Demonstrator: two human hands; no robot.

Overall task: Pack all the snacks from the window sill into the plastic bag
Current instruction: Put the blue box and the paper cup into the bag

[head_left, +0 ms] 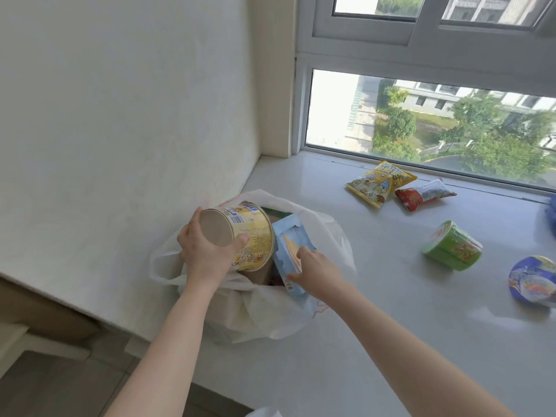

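The left hand (207,251) grips a yellow cup (249,236) by its base, fingers curled round the rim, tilted over the mouth of the white plastic bag (270,308). The right hand (316,272) pinches a light blue packet (290,251) just beside the cup, its lower end inside the bag. The bag is thin, crinkled and translucent, standing open on the glossy pale window sill (391,296). Well apart to the right lie a yellow pouch (379,182), a red pouch (424,194), a green cup (452,249) on its side and a blue cup (531,279). A white plastered wall (120,115) meets the window (421,121).
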